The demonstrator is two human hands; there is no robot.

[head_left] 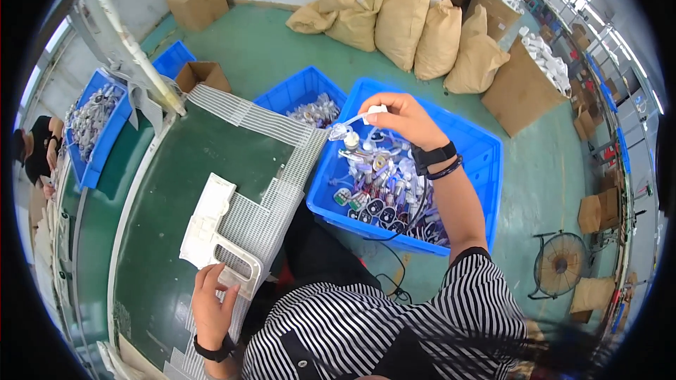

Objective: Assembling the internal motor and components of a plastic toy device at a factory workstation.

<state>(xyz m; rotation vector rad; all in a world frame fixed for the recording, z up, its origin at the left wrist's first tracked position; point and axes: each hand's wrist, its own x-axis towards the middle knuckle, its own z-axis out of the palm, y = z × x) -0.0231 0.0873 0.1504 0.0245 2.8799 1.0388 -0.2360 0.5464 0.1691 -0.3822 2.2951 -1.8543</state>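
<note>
My right hand (403, 121) is raised over the far left part of a large blue bin (486, 162), pinching a small white plastic part (377, 110). A pale strand runs left from it to a clear piece (339, 131) near the bin's rim. Inside the bin lies a heap of small parts (387, 176) with wires, clear plastic and round dark discs. On the green worktable (162, 225), a white plastic housing (211, 218) with a rounded rectangular opening lies flat. My left hand (213, 307) grips its near end, thumb and fingers curled at the edge.
Pale grid strips (282, 204) line the table's right edge. Behind the bin stands another blue bin (310, 81) of parts. Brown sacks (401, 24) lean along the wall. A floor fan (561, 264) stands at right, and a cable (403, 267) trails below the bin. Another person (42, 148) works at far left.
</note>
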